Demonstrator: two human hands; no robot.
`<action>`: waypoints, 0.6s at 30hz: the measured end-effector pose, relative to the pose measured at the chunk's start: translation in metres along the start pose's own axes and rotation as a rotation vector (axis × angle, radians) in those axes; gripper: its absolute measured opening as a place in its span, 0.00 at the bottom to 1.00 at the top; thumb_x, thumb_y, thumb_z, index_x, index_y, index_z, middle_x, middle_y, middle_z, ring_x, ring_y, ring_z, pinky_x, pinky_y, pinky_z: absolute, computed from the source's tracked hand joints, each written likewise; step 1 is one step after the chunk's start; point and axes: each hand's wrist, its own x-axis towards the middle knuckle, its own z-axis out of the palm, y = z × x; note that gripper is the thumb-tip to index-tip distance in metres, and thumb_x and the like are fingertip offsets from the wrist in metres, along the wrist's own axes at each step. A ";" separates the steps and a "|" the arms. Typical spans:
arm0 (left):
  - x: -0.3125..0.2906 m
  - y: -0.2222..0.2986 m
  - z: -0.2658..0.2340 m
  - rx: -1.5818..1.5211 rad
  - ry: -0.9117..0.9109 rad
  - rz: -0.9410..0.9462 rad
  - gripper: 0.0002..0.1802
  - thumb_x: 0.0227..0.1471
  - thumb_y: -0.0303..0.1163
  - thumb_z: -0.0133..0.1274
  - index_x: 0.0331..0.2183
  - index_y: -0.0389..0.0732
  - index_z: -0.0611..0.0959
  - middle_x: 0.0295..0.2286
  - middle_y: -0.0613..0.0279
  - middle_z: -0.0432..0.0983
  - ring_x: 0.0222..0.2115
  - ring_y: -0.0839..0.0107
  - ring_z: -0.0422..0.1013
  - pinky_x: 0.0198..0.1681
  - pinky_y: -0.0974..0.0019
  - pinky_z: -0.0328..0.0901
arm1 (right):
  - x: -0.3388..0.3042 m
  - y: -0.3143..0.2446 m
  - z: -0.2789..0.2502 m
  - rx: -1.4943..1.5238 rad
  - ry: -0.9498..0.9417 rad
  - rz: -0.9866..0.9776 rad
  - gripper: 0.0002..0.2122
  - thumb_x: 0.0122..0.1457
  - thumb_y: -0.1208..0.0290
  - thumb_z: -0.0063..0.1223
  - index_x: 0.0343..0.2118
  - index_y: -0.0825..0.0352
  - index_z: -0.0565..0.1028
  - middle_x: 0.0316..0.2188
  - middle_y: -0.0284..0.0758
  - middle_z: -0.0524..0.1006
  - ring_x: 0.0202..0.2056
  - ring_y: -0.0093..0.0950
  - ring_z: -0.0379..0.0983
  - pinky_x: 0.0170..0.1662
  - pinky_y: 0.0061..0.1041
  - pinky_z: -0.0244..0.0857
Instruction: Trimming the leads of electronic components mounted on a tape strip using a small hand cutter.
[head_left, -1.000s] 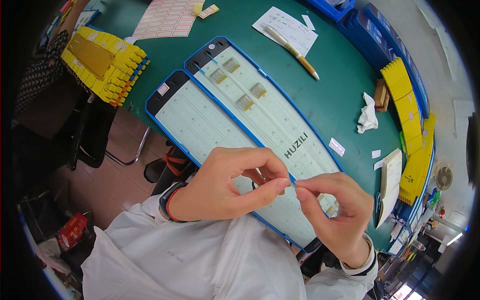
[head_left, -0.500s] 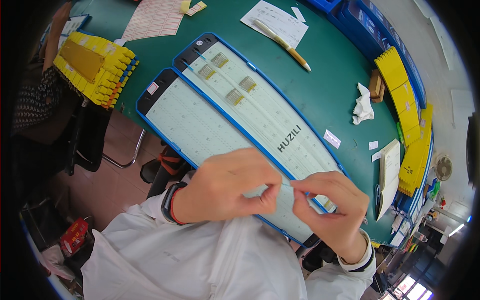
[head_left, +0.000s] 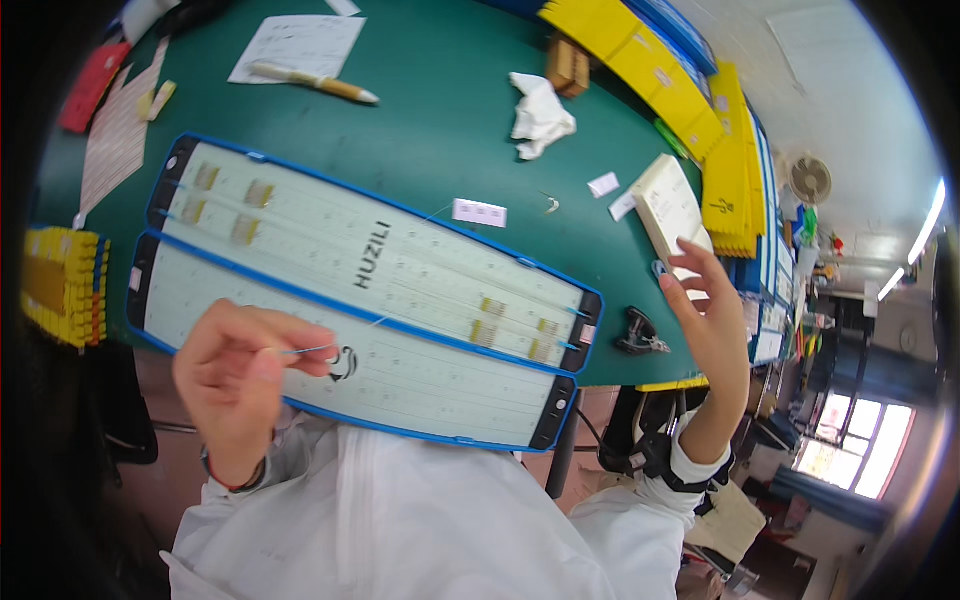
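My left hand (head_left: pixel 235 375) is over the left part of a long, open two-panel case (head_left: pixel 330 285) with blue edges and pale panels. A thin blue strand (head_left: pixel 303 350) is pinched in its fingers, with one end sticking out to the right. My right hand (head_left: pixel 710 320) is raised off the table's right side, fingers apart and nothing visible in them. It is nearest a white-paged notebook (head_left: pixel 672 205) and a small black clip-like tool (head_left: pixel 638 332). Small ribbed, wiry clusters (head_left: pixel 260 193) sit near both ends of the case's far panel.
Beyond the case lie a tan pen (head_left: pixel 320 82) on a written sheet (head_left: pixel 290 45), a crumpled white tissue (head_left: pixel 540 112) and a small brown box (head_left: pixel 567 66). Yellow folders (head_left: pixel 650 75) line the back right. A stack of yellow pieces (head_left: pixel 65 285) is at the left.
My hands, together over the case before, are now far apart. The left keeps the blue strand; the right has opened and moved right. The view has swung to the right.
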 end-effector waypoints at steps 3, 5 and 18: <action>0.002 0.010 -0.003 0.067 0.011 0.057 0.07 0.54 0.26 0.48 0.30 0.32 0.71 0.30 0.44 0.77 0.27 0.69 0.74 0.33 0.68 0.71 | 0.008 0.060 0.001 -0.107 0.035 0.052 0.19 0.52 0.76 0.58 0.49 0.66 0.72 0.38 0.37 0.77 0.31 0.23 0.71 0.33 0.21 0.65; 0.010 0.016 -0.005 0.082 -0.138 0.069 0.05 0.53 0.24 0.47 0.29 0.32 0.71 0.30 0.45 0.77 0.27 0.69 0.73 0.34 0.67 0.70 | 0.011 0.087 0.005 -0.117 0.052 0.017 0.18 0.52 0.76 0.58 0.48 0.66 0.73 0.35 0.37 0.77 0.30 0.23 0.71 0.32 0.21 0.65; 0.103 0.006 0.049 0.030 -0.582 -0.152 0.04 0.55 0.25 0.52 0.31 0.34 0.76 0.32 0.56 0.78 0.35 0.73 0.75 0.38 0.69 0.71 | -0.003 0.084 0.041 -0.260 0.245 -0.237 0.12 0.49 0.81 0.57 0.38 0.66 0.74 0.33 0.38 0.70 0.38 0.34 0.66 0.43 0.30 0.60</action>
